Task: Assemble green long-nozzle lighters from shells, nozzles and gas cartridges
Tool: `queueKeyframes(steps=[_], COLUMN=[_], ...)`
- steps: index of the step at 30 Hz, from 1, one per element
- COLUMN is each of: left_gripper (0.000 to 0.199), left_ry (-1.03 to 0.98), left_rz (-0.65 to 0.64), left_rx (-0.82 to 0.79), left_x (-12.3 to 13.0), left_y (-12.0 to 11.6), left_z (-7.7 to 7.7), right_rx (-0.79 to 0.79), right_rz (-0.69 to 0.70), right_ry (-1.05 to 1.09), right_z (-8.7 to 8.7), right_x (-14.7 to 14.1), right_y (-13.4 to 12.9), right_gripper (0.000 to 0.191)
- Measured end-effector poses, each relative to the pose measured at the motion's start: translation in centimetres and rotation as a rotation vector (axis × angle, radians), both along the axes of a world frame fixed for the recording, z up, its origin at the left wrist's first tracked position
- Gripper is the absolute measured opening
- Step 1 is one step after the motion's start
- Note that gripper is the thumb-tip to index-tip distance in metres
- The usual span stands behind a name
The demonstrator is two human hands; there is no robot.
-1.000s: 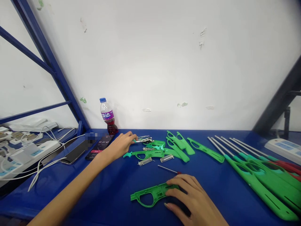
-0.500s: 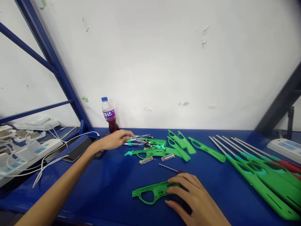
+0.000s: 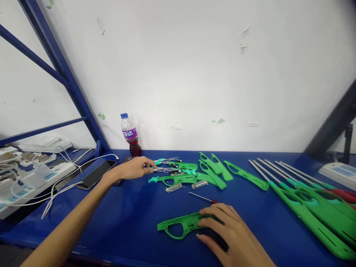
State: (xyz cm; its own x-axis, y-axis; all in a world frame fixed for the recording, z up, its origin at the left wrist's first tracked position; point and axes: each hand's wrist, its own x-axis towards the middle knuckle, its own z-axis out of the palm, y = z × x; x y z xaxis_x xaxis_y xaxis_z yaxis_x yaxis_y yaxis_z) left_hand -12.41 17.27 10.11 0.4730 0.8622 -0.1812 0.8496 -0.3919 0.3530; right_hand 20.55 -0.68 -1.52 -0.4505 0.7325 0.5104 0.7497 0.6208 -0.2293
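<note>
My left hand (image 3: 136, 168) is at the back of the blue table, fingers pinched on the near end of a wired lighter part (image 3: 164, 170) with thin white leads; the fingers hide its tip. Beside it lie a green lighter shell half (image 3: 178, 180) with a teal trigger and several more leads. At the front, my right hand (image 3: 225, 230) holds another open green lighter shell half (image 3: 178, 225) flat on the table, thumb and fingers over its handle end. A screwdriver (image 3: 201, 197) lies just beyond, its red handle partly behind my right fingers.
Small clear fuel tanks (image 3: 174, 188) and green shells (image 3: 213, 170) lie mid-table. Long-nozzle lighters (image 3: 311, 215) are grouped at right. A drink bottle (image 3: 130, 135) stands by the wall. A phone (image 3: 97, 174), white cables and power strips (image 3: 52, 180) occupy the left.
My left hand has drawn slightly left and toward me, its fingers closing more tightly at the wired parts. My right hand and the shell half under it stay in place.
</note>
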Motion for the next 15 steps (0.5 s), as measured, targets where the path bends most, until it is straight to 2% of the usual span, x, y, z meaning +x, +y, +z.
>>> queueKeyframes(steps=[4, 9, 12, 15], left_gripper=[0.038, 0.043, 0.053, 0.044], left_ry=[-0.02, -0.12, -0.2, -0.254], left_rz=[0.056, 0.096, 0.087, 0.062], left_rx=[0.047, 0.138, 0.211, 0.245], left_x=[-0.7, -1.8, -1.6, -0.6], left_y=[-1.0, -4.5, -7.5, -10.9], left_z=[1.4, 2.8, 2.2, 0.1], right_rx=[-0.011, -0.019, -0.005, 0.004], right_rz=[-0.001, 0.002, 0.006, 0.018], right_ry=[0.018, 0.065, 0.081, 0.069], right_z=[-0.1, -0.3, -0.4, -0.5], right_x=[0.0, 0.1, 0.1, 0.4], right_y=[-0.1, -0.2, 0.0, -0.1], right_gripper=[0.014, 0.016, 0.012, 0.007])
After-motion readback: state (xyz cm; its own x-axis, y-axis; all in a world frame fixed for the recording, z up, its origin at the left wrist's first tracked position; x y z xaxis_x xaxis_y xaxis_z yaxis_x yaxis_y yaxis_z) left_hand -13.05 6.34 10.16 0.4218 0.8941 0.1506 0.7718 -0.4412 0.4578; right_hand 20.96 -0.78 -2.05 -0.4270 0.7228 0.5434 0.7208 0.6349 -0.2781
